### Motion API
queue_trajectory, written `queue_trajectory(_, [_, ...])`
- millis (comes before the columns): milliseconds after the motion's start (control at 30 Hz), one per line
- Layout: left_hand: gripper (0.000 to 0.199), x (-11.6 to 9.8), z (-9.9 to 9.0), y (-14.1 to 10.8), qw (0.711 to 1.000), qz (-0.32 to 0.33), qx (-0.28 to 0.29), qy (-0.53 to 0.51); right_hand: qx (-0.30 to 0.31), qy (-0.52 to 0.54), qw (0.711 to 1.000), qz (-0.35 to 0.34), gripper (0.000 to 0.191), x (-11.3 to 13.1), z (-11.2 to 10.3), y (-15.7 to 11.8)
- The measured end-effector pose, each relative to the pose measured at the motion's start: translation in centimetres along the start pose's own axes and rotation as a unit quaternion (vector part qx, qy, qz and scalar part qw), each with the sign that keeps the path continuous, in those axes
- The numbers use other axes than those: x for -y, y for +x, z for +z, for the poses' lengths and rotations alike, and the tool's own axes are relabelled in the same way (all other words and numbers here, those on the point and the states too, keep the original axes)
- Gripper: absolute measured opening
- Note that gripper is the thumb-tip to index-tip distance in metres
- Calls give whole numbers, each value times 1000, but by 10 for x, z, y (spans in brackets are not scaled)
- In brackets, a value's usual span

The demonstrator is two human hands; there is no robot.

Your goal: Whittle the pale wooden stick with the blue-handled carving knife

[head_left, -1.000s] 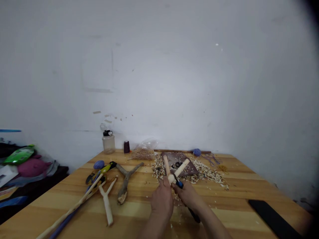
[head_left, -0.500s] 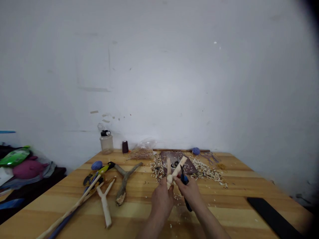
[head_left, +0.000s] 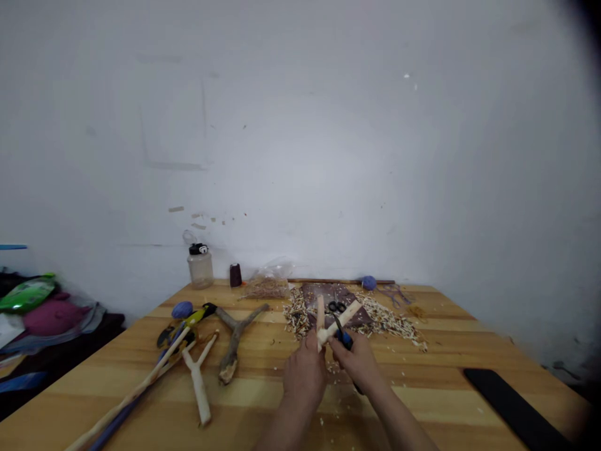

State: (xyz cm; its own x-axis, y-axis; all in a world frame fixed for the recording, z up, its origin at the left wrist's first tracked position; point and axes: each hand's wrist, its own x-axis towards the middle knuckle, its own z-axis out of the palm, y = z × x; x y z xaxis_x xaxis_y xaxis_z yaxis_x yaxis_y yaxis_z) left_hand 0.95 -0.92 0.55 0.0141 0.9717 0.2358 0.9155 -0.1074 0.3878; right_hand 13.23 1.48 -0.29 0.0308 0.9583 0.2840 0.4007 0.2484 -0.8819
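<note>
A peeled, Y-shaped wooden fork (head_left: 346, 314) points its two prongs away from me near the middle of the table. My left hand (head_left: 305, 369) is closed around its lower end. In my right hand (head_left: 359, 360) is a knife (head_left: 344, 339) with a blue and black handle, its dark blade lying against the right prong near the crotch. My right thumb touches the wood beside the joint. Behind the fork, black-handled scissors (head_left: 336, 306) rest on a dark brown sheet (head_left: 310, 293), with wood shavings (head_left: 394, 322) heaped on both sides.
Left on the table (head_left: 253, 407) lie a peeled fork (head_left: 200, 388), a bark-covered fork (head_left: 233, 341) and long sticks (head_left: 136, 391). A bottle (head_left: 201, 269), thread spool (head_left: 235, 275) and plastic bag (head_left: 270, 282) stand behind. A black flat object (head_left: 511, 404) lies right.
The fork has turned slightly, its right prong leaning farther right. The knife has shifted a little left, its blade tilting more to the left. More of the scissors shows.
</note>
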Motion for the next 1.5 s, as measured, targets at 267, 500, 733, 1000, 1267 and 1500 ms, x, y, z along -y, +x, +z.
queue_trajectory(267, [39,8,9,3,995,18,-68,65,-37,-36,999,-1,33,4,6,-2])
queue_trajectory(500, [38,5,3,-1,998,15,-32,-46,-76,-108,989,-60,20,0,1,-1])
queue_trajectory(733, [19,12,14,8,970,-21,-15,-243,-16,-221,973,-61,20,-7,-4,-1])
queue_trajectory(1000, [18,16,17,17,872,-102,17,-479,20,-405,913,-44,11,5,-5,-9])
queue_trajectory(1267, [26,12,17,14,759,-113,80,-636,5,-445,895,-23,13,8,-7,-9])
queue_trajectory(1500, [37,7,11,9,730,-105,90,-669,15,-445,895,-5,14,12,-6,-9])
